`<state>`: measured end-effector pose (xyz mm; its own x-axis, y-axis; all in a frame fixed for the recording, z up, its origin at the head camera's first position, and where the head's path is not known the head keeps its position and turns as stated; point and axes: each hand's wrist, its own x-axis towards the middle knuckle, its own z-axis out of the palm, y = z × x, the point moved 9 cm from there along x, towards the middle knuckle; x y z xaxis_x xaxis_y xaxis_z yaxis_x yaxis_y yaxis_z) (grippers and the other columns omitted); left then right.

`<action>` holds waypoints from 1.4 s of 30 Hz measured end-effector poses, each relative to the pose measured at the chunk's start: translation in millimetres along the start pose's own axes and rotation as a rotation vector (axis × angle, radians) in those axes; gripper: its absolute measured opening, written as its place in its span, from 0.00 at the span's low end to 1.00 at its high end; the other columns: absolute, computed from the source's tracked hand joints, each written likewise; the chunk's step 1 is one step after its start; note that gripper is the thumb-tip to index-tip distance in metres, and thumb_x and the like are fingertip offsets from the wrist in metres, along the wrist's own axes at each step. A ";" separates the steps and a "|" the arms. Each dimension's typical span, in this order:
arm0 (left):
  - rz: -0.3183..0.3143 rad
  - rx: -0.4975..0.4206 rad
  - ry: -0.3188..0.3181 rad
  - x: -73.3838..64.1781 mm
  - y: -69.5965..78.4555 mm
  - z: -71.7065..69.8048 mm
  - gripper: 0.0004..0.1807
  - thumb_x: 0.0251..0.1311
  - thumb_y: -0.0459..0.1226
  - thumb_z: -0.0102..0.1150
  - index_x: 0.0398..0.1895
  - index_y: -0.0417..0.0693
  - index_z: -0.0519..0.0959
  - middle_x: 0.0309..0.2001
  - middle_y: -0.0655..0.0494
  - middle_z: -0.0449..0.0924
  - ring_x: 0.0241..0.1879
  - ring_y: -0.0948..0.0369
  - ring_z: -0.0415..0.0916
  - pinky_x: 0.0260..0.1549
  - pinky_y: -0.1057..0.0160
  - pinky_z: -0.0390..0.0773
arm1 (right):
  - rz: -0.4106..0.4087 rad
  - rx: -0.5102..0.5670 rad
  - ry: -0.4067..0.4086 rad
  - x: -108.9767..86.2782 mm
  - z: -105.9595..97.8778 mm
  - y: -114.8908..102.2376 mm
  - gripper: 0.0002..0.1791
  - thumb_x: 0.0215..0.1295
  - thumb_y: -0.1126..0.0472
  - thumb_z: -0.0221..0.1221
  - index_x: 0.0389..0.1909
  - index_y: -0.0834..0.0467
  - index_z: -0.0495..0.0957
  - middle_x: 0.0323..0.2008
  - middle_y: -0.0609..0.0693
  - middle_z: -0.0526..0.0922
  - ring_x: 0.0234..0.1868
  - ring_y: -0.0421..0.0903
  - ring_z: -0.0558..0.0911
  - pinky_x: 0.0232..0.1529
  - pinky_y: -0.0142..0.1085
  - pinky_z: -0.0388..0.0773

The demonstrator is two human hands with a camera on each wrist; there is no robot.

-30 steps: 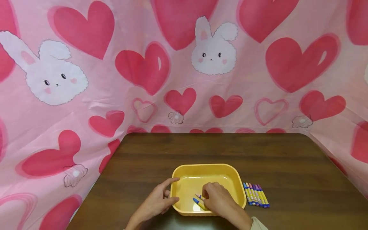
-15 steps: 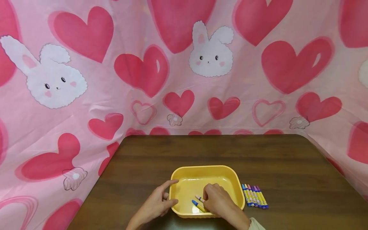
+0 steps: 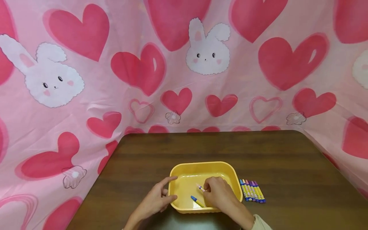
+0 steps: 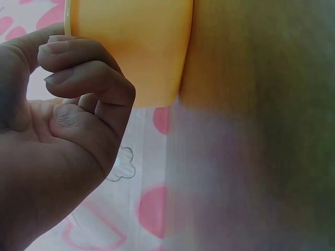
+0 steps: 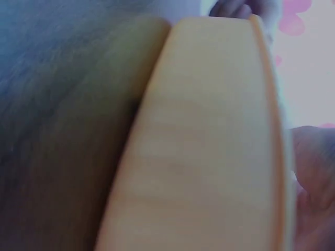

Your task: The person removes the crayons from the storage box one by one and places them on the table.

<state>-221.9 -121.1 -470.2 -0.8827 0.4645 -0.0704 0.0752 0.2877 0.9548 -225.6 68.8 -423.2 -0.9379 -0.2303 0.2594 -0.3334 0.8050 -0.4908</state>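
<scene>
A yellow rectangular tray [image 3: 235,175] with rounded corners sits near the table's front edge. At its left side, my left hand [image 3: 156,198] holds the rim, index finger and thumb over the edge and the other fingers curled outside; the left wrist view shows that hand [image 4: 78,104] against the tray's wall [image 4: 141,52]. Inside the tray, my right hand [image 3: 219,193] pinches a pale pink-tipped crayon [image 3: 200,187], whose far end is hidden by the fingers. A blue-tipped crayon [image 3: 196,201] with a yellow wrapper lies on the tray floor beside it.
Several crayons [image 3: 253,191] with yellow wrappers lie side by side on the table, just right of the tray. The dark wooden table [image 3: 212,145] stretches back to a pink cloth [image 3: 184,76] printed with hearts and rabbits.
My right hand has moved slightly away from me, and the pink-tipped crayon has shifted with it, farther from the blue-tipped one. The left hand stays at the tray's rim.
</scene>
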 end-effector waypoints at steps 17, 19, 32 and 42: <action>-0.011 -0.031 -0.003 0.2 -0.5 -1.5 0.35 0.53 0.38 0.61 0.64 0.52 0.57 0.14 0.57 0.64 0.07 0.65 0.58 0.07 0.70 0.61 | 0.269 0.098 0.227 -34.9 -111.8 89.2 0.04 0.50 0.55 0.65 0.27 0.49 0.81 0.22 0.39 0.80 0.25 0.36 0.77 0.26 0.30 0.72; -0.010 -0.032 -0.004 -0.4 -0.2 -1.7 0.35 0.53 0.37 0.60 0.64 0.52 0.57 0.14 0.57 0.63 0.07 0.65 0.57 0.07 0.71 0.61 | 0.298 0.079 0.206 -38.7 -114.6 106.8 0.06 0.50 0.53 0.65 0.27 0.50 0.81 0.23 0.41 0.81 0.26 0.38 0.78 0.27 0.32 0.72; -0.018 0.005 -0.002 -0.7 -3.3 -1.0 0.35 0.53 0.39 0.61 0.64 0.51 0.58 0.14 0.57 0.64 0.08 0.66 0.58 0.07 0.71 0.62 | 0.439 -0.016 -0.035 -56.7 -91.0 180.5 0.05 0.49 0.56 0.62 0.25 0.54 0.81 0.23 0.44 0.79 0.27 0.43 0.74 0.27 0.41 0.68; -0.018 -0.009 -0.004 0.4 -2.5 -0.7 0.34 0.53 0.37 0.60 0.64 0.51 0.58 0.14 0.57 0.64 0.08 0.65 0.58 0.07 0.70 0.62 | 0.419 -0.057 -0.095 -54.4 -78.8 179.2 0.04 0.46 0.58 0.62 0.21 0.54 0.78 0.21 0.45 0.77 0.24 0.43 0.71 0.24 0.39 0.66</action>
<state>-222.8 -122.2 -472.4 -0.8822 0.4623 -0.0891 0.0549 0.2889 0.9558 -226.8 268.7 -459.7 -0.9966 0.0756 -0.0313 0.0813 0.8678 -0.4903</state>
